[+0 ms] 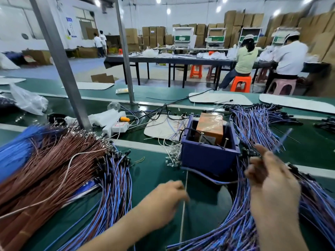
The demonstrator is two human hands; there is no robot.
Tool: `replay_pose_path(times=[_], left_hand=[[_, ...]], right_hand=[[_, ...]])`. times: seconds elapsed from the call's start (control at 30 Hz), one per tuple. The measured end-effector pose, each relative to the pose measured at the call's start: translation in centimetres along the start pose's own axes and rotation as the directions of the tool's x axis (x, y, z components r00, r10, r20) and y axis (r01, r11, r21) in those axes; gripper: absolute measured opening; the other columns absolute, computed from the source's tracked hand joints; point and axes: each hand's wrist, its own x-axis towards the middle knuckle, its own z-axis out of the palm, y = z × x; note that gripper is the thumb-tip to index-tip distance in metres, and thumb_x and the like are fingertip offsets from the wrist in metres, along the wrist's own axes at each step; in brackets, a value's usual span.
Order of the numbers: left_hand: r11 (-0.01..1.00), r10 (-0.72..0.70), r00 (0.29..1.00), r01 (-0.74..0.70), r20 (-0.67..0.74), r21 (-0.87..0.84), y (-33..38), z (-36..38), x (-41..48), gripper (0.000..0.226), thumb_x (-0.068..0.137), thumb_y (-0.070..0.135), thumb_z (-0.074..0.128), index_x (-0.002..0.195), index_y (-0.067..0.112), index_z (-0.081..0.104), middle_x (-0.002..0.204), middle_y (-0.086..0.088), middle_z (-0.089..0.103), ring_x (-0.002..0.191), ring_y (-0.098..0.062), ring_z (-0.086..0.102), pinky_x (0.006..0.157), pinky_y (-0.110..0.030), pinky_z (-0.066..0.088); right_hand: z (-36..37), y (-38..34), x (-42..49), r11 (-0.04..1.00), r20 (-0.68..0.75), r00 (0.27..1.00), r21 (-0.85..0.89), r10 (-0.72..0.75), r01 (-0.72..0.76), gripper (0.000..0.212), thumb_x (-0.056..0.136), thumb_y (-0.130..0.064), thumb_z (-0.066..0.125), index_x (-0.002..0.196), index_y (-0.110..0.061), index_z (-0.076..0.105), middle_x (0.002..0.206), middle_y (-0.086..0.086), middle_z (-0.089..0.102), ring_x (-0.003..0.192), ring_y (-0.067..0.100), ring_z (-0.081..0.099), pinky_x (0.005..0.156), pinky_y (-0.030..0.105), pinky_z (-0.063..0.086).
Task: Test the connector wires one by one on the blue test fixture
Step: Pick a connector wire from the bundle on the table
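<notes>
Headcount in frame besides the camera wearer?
4. Two standing workers far left, one beside the other; two seated at the long table, green top and white shirt. Others may be hidden.

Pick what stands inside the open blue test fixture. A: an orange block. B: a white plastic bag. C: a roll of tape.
A: an orange block rises out of the open top of the blue test fixture; no bag or tape roll is in it.

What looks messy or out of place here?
One pale wire curves across the brown wire bundle. It is the only wire of that colour there. Behind the blue test fixture, loose wires sprawl in a tangle.
</notes>
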Motion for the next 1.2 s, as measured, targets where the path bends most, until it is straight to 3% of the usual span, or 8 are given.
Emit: replay_pose_path(times=[0.07,0.13,0.2,0.27,0.4,0.53,0.73,1.2], left_hand=[[0.906,-0.164,0.962,0.059,-0.218,-0.419,1.5,-1.6,1.9,0.028,0.095,0.012,0.053,0.121,0.019,0.063,0.114,0.005,0.065,0.105,-0.006,0.058,0.094,-0.019,0.043],[0.659,-0.283,0.925,-0.003,-0.252,-0.752,3.2,-2.9,3.9,0.026,0.096,0.015,0.054,0.120,0.014,0.063,0.102,0.008,0.070,0.095,-0.002,0.065,0.087,-0.017,0.050],[0.423,-0.354,0.918,-0.014,-0.179,-0.906,4.4,-3.7,5.4,0.022,0.096,0.009,0.052,0.114,0.008,0.065,0.091,0.005,0.071,0.080,-0.002,0.068,0.074,-0.019,0.055],[0.294,-0.404,0.908,0.010,-0.115,-0.956,5.1,-4.0,6.1,0.018,0.096,0.004,0.051,0.102,0.008,0.067,0.082,-0.001,0.070,0.067,-0.004,0.067,0.062,-0.021,0.057],[0.299,-0.440,0.890,0.024,-0.115,-0.954,4.8,-3.0,6.5,0.014,0.091,-0.001,0.057,0.090,0.006,0.069,0.073,-0.002,0.069,0.060,-0.005,0.065,0.053,-0.019,0.053],[0.335,-0.508,0.850,0.044,-0.142,-0.941,4.4,-2.3,7.2,0.013,0.088,-0.001,0.061,0.086,0.008,0.071,0.071,-0.002,0.070,0.060,-0.004,0.065,0.056,-0.016,0.051],[0.313,-0.635,0.767,0.151,-0.088,-0.938,2.4,-2.1,9.4,0.019,0.092,0.004,0.057,0.077,0.010,0.067,0.063,-0.002,0.062,0.045,-0.005,0.056,0.052,-0.017,0.050],[0.351,-0.710,0.698,0.235,-0.094,-0.906,0.0,-1.3,11.4,0.021,0.090,0.012,0.062,0.070,0.014,0.067,0.063,-0.002,0.065,0.039,-0.006,0.054,0.055,-0.026,0.052]], right_hand=[[1.1,1.2,-0.5,0.983,0.120,0.993,-0.180,-0.002,0.024,0.023,0.097,-0.020,0.049,0.092,-0.016,0.071,0.069,-0.003,0.072,0.065,0.004,0.064,0.066,0.021,0.054],[1.9,2.6,-0.8,0.961,0.192,0.981,-0.274,0.039,0.016,0.024,0.095,-0.014,0.052,0.083,-0.017,0.073,0.069,0.000,0.074,0.065,0.004,0.067,0.068,0.022,0.055],[2.3,3.7,-1.0,0.953,0.239,0.967,-0.302,0.092,-0.016,0.031,0.093,-0.009,0.055,0.071,-0.018,0.074,0.069,0.000,0.074,0.064,0.003,0.068,0.062,0.017,0.054],[2.1,4.1,-0.9,0.938,0.271,0.952,-0.343,0.144,-0.045,0.037,0.093,-0.009,0.056,0.064,-0.020,0.076,0.072,-0.002,0.075,0.067,0.003,0.068,0.060,0.017,0.051],[1.1,4.3,-0.1,0.880,0.282,0.938,-0.473,0.202,-0.048,0.035,0.094,-0.016,0.057,0.067,-0.027,0.077,0.077,0.000,0.075,0.074,0.009,0.069,0.062,0.023,0.044],[0.4,5.0,0.5,0.873,0.198,0.955,-0.477,0.221,-0.103,0.029,0.095,-0.016,0.056,0.075,-0.022,0.077,0.078,0.000,0.075,0.075,0.014,0.068,0.060,0.028,0.051],[-0.3,5.6,2.7,0.871,0.043,0.978,-0.464,0.205,-0.162,0.024,0.095,-0.010,0.055,0.081,-0.011,0.074,0.048,-0.003,0.058,0.040,0.002,0.049,0.037,0.015,0.035],[-0.1,7.2,5.2,0.868,0.041,0.969,-0.455,0.242,-0.198,0.025,0.095,-0.013,0.056,0.077,-0.013,0.073,0.044,-0.007,0.051,0.039,0.002,0.042,0.044,0.017,0.034]])
